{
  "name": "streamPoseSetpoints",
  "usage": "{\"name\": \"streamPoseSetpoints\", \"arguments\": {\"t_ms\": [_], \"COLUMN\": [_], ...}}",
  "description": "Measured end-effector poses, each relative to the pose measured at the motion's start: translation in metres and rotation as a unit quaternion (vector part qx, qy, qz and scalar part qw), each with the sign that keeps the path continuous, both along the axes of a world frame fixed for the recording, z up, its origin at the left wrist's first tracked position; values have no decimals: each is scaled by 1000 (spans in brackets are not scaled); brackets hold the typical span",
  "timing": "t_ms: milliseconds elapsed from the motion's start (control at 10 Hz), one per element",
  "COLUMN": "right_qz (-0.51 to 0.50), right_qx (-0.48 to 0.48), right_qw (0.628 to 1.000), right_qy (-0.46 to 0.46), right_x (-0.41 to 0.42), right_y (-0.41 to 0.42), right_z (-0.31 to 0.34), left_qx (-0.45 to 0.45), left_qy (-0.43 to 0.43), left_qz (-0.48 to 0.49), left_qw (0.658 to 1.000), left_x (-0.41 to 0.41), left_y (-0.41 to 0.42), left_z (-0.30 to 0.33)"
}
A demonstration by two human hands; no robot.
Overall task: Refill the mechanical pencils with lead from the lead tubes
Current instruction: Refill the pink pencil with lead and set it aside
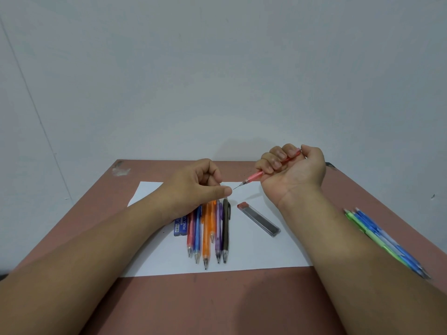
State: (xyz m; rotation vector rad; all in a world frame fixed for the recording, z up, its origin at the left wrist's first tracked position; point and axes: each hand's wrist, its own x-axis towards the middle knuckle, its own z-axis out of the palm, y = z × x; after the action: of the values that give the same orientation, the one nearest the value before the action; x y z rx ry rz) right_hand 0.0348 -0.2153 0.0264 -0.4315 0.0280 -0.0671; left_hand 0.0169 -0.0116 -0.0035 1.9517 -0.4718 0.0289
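Observation:
My right hand grips a red mechanical pencil in a fist above the table, its tip pointing left and down. A thin lead sticks out of that tip toward my left hand, whose thumb and forefinger are pinched together right at the lead's end. Below my left hand several mechanical pencils lie side by side on a white sheet of paper, tips toward me. A clear lead tube with a red cap lies on the paper to their right. A blue lead box sits partly under my left wrist.
More pencils, green and blue, lie on the brown table at the right, partly hidden by my right forearm. A pale wall stands directly behind the table's far edge.

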Motion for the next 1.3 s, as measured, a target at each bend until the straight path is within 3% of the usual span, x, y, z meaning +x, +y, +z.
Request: {"name": "streamPoseSetpoints", "arguments": {"t_ms": [1000,1300], "right_qz": [32,14], "right_qx": [15,-60], "right_qw": [999,998], "right_qy": [-23,-34], "right_x": [-7,-1], "right_y": [9,19], "right_z": [0,0], "left_qx": [-25,-51], "left_qy": [-27,-35], "left_qz": [-20,7], "left_qw": [999,998], "left_x": [0,-1], "left_y": [-1,-4], "left_z": [0,1]}}
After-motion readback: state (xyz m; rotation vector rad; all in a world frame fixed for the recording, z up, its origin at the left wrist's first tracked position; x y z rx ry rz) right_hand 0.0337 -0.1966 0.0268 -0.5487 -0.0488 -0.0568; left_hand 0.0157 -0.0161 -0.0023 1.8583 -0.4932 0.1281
